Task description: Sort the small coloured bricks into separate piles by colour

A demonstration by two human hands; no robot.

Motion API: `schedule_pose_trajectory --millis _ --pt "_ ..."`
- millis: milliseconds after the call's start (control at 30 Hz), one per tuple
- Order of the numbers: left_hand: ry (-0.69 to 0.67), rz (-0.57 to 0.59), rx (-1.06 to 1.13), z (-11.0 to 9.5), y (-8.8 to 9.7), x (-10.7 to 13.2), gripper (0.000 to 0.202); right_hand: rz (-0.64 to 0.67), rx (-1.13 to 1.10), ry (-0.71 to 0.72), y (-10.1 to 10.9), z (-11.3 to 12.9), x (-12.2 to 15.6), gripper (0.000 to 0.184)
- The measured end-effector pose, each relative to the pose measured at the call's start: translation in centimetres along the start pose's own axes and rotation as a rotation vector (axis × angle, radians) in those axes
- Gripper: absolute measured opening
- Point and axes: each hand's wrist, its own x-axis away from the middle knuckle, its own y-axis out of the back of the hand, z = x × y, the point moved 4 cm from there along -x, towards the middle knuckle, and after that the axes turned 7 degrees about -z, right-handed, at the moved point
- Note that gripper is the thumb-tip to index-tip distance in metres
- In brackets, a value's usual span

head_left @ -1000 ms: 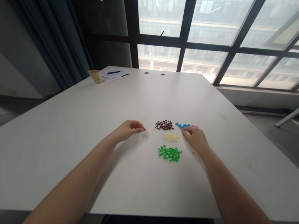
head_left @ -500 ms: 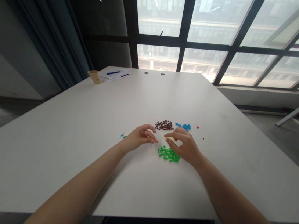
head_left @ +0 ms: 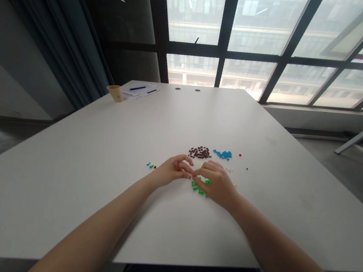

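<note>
1. Hands: the left hand and right hand are together above the worktop, fingertips meeting or nearly so. Fingers of both are curled. Whether either grips a piece cannot be told.
2. Green bricks: between the hands and the near edge of the worktop, partly covered by the right hand.
3. Brown bricks: in a loose pile just beyond the hands, toward the far edge.
4. Blue bricks: beside the brown pile, on the side of the right edge.
5. Single pieces: a red piece and a black piece lie farther toward the right edge.
6. Mixed small pieces: beside the left hand, toward the left edge.
7. Cup: upright near the far left corner, beside papers.
</note>
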Motion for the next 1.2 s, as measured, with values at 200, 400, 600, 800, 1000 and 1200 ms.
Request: schedule_pose_trajectory --millis 200,400,600,800,1000,1200 --pt "-0.043 -0.096 -0.076 0.3 1.1 -0.4 0.033 0.226 0.032 -0.298 3.3 -4.5 0.3 0.014" --pt "-0.052 -0.136 -0.109 0.7 2.1 -0.7 0.035 0.507 0.116 -0.598 6.0 -10.7 2.7 0.016" --pt "-0.066 -0.149 -0.110 0.8 2.4 -0.7 0.034 0.672 0.083 -0.649 5.3 -11.9 3.9 0.015" --pt "-0.087 -0.156 -0.125 0.1 2.8 -0.7 0.031 0.732 0.010 -0.661 5.2 -12.4 4.5 0.020" --pt "-0.106 -0.397 -0.397 -2.1 7.3 -0.1 0.031 0.756 0.016 -0.650 5.4 -12.4 4.6 0.027" --pt "0.212 -0.416 -0.905 -0.6 12.8 0.8 0.024 0.797 0.018 -0.676 5.3 -11.8 4.5 0.029"
